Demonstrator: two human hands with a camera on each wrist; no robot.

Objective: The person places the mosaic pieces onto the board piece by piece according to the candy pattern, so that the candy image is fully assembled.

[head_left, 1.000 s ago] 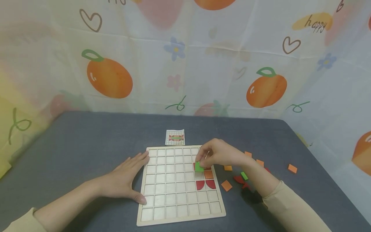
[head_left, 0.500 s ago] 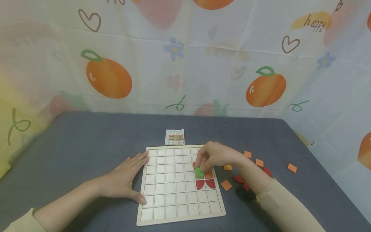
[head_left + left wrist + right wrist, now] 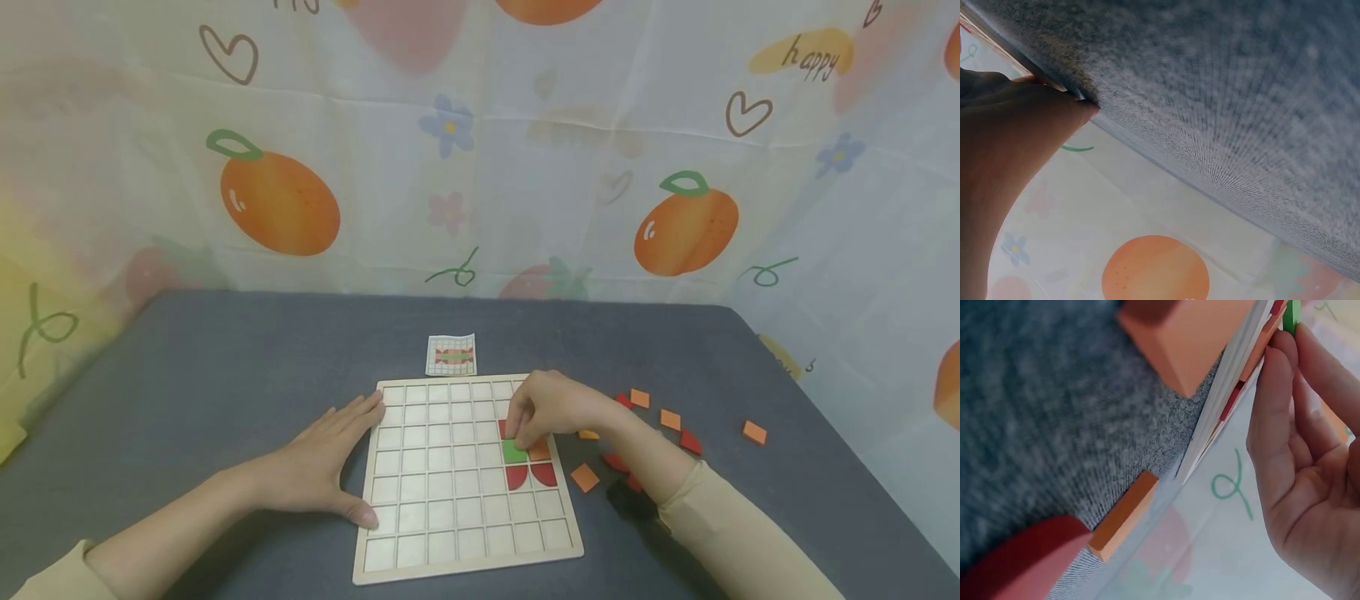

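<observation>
A pale wooden grid board (image 3: 442,500) lies on the dark table. My left hand (image 3: 322,462) rests against its left edge, fingers spread and thumb on the rim. Over the right part of the board, my right hand (image 3: 555,408) pinches a green square tile (image 3: 514,452) that sits in a cell. In the right wrist view the fingertips touch the green tile (image 3: 1291,319) at its edge. Beside it is an orange tile (image 3: 540,450), partly covered by the hand. Two red quarter-circle tiles (image 3: 516,477) sit in the row below, and a red piece (image 3: 504,429) shows above.
Loose orange tiles (image 3: 585,477) and red pieces (image 3: 691,442) lie right of the board, some hidden under the right forearm. One orange tile (image 3: 754,432) lies farther right. A small printed pattern card (image 3: 451,355) is behind the board. A fruit-print cloth (image 3: 487,167) hangs beyond the table.
My right hand has lowered the green tile toward me into the cell left of the orange tile. The left hand has stayed on the board's edge.
</observation>
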